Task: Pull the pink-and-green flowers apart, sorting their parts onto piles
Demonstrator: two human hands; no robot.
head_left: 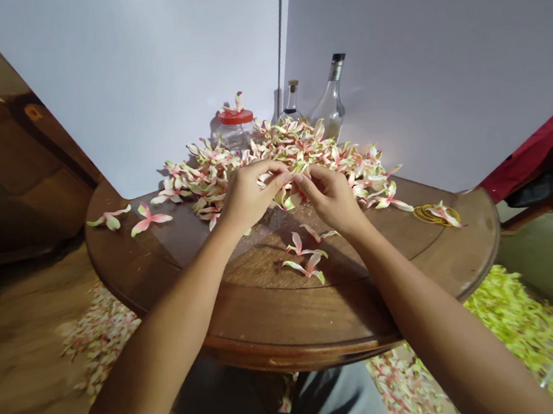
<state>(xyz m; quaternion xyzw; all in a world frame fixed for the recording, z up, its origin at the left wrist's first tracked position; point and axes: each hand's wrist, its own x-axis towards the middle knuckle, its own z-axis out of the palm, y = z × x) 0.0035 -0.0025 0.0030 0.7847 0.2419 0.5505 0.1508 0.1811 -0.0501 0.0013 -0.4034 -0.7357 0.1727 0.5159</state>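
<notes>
Both hands meet over the middle of the round wooden table (270,315), just in front of a heap of pink-and-white flowers (298,140). My left hand (251,193) is closed in a pinch, thumb against forefinger, on a flower mostly hidden by the fingers. Almost touching it, my right hand (328,197) pinches at the same flower from the other side. Pale petals show around and below the fingertips. Nearer to me, a few loose flowers (308,267) lie on the wood between my forearms.
Behind the heap stand a red-lidded jar (236,128), a small corked bottle (292,101) and a taller clear bottle (333,102), close to pale panels (163,66). Yellow bands (426,215) lie at right. Pink petals (103,335) and yellow-green ones (515,319) cover parts of the floor.
</notes>
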